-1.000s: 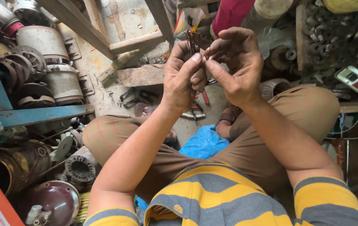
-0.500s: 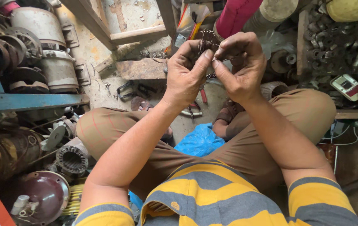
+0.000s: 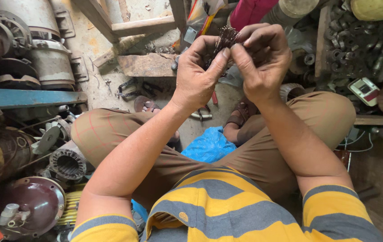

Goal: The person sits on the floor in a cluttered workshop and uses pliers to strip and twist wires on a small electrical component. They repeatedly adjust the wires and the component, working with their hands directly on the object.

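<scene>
I sit with knees apart and both hands raised in front of me. My left hand [image 3: 198, 74] and my right hand [image 3: 263, 62] pinch between their fingertips a small bundle of thin dark copper wire [image 3: 225, 38]. The thumbs press together just below the wire ends, which splay out above the fingers. Most of the bundle is hidden inside my fingers. A blue plastic bag [image 3: 209, 145] lies on the floor between my legs.
Grey motor housings [image 3: 39, 49] and a blue metal shelf [image 3: 30, 98] stand at left. A maroon motor end cover [image 3: 34, 206] and a stator [image 3: 68, 163] lie at lower left. A wooden block [image 3: 149, 65], pliers [image 3: 126, 89], bearings [image 3: 352, 45] and a small meter [image 3: 364, 89] lie ahead.
Both hands have stayed together on the wire bundle, with the fingers shifting slightly on it. The view has drifted a little, so the hands sit marginally higher.
</scene>
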Demonstrator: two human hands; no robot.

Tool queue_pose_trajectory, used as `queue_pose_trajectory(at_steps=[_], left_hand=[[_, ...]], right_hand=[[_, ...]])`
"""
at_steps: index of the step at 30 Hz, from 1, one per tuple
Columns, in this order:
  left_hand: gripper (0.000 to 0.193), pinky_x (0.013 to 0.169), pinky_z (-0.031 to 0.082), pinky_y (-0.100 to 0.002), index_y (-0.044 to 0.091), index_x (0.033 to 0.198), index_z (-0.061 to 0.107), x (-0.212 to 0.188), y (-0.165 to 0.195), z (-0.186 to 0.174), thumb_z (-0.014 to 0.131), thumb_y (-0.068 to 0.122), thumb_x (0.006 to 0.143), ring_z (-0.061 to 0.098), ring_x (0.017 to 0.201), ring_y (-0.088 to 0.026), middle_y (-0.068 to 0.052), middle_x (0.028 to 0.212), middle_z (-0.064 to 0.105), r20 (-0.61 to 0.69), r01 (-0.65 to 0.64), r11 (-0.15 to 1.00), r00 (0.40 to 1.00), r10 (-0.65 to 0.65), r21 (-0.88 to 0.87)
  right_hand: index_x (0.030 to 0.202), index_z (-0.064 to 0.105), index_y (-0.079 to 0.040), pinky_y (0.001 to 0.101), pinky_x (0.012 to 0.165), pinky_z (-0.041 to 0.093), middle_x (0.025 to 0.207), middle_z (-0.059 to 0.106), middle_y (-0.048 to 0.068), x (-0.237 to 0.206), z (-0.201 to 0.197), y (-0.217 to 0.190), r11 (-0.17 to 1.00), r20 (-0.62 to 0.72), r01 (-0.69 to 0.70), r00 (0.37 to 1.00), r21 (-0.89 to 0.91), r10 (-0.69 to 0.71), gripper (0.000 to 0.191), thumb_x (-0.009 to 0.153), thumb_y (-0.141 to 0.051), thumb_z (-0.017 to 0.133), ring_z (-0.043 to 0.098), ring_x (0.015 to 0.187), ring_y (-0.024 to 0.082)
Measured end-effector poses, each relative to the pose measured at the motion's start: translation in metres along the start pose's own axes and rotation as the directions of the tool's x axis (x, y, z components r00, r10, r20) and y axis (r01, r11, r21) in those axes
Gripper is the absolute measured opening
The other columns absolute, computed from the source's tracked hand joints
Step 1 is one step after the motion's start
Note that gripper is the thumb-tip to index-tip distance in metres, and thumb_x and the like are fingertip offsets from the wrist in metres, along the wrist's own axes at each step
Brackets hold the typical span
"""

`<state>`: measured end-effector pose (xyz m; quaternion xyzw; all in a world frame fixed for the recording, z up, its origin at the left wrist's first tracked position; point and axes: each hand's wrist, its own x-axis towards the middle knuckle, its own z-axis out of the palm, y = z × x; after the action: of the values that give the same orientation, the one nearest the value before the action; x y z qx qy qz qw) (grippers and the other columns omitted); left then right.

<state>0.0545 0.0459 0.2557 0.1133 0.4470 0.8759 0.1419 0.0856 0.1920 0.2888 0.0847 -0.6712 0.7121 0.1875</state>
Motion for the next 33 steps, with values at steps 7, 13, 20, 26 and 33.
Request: queue_pose_trajectory(at_steps=[7,13,20,26,33], left_hand=[[0.017,0.060,0.038,-0.018,0.002,0.121,0.063,-0.008,0.007,0.003,0.067,0.012,0.108,0.048,0.072,0.000,0.001,0.097,0.066,0.022,0.063,0.998,0.998,-0.063,0.010],[0.022,0.051,0.032,-0.022,0.002,0.121,0.060,-0.012,0.006,0.007,0.067,0.018,0.108,0.043,0.061,-0.002,0.000,0.092,0.064,0.028,0.182,0.957,0.983,-0.181,-0.224],[0.020,0.051,0.033,-0.022,0.002,0.121,0.061,-0.014,0.006,0.007,0.067,0.016,0.108,0.044,0.062,-0.002,0.002,0.092,0.062,0.002,0.154,0.977,0.988,-0.155,-0.145],[0.019,0.050,0.032,-0.022,0.003,0.122,0.062,-0.014,0.007,0.005,0.066,0.015,0.108,0.043,0.060,-0.001,0.002,0.091,0.063,-0.005,0.180,0.969,0.983,-0.183,-0.168],[0.019,0.049,0.032,-0.021,0.003,0.122,0.061,-0.015,0.011,0.006,0.066,0.014,0.108,0.043,0.059,-0.001,0.003,0.089,0.063,-0.016,0.191,0.968,0.980,-0.196,-0.161]], right_hand=[[0.111,0.049,-0.004,0.0222,0.080,0.055,0.106,0.066,0.011,-0.005,-0.004,0.008,0.999,-0.062,0.014,0.998,0.044,-0.011,0.026,0.105,0.011,0.070,0.064,0.086,0.009],[0.111,0.049,-0.004,0.0214,0.083,0.054,0.107,0.067,0.012,-0.010,-0.001,0.008,0.999,-0.113,0.030,0.993,0.039,-0.025,0.028,0.104,0.011,0.072,0.065,0.088,0.009],[0.116,0.053,-0.003,0.0205,0.082,0.053,0.110,0.066,0.012,-0.013,-0.003,0.015,0.999,-0.118,0.036,0.992,-0.011,-0.038,0.027,0.104,0.012,0.072,0.064,0.089,0.009],[0.109,0.052,-0.003,0.0162,0.076,0.046,0.111,0.067,0.012,-0.009,0.002,0.013,0.998,-0.084,0.057,0.995,-0.029,-0.059,0.027,0.107,0.014,0.072,0.054,0.080,0.005],[0.105,0.050,-0.004,0.0195,0.079,0.051,0.106,0.062,0.010,-0.006,0.008,0.008,0.996,-0.167,-0.046,0.985,-0.073,0.034,0.027,0.092,0.010,0.069,0.061,0.087,0.009]])
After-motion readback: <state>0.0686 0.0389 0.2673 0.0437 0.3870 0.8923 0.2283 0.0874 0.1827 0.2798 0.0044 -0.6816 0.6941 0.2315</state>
